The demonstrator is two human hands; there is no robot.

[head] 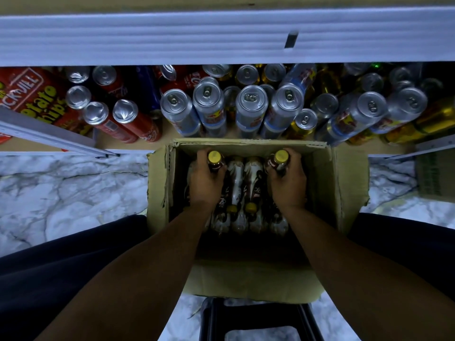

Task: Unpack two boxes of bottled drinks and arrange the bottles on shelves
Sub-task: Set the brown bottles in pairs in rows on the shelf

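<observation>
Two bottles, one gripped in the left hand (205, 179) and one in the right hand (288, 183), are inside the open box (344, 173), so unpacking is in hand and next, I judge, both must be lifted to the shelf (138, 143) beyond the hands.

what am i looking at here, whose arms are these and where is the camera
There is no machine here. A person wears one wide-angle camera on the head, looking down, so the two bare arms are their own. An open cardboard box stands before a low shelf packed with drink cans; around it shows a pale marbled floor. Inside the box lie more bottles with yellow caps. The left hand grips a yellow-capped bottle near its top, and the right hand grips a second bottle the same way. A black stool shows at the bottom edge.
</observation>
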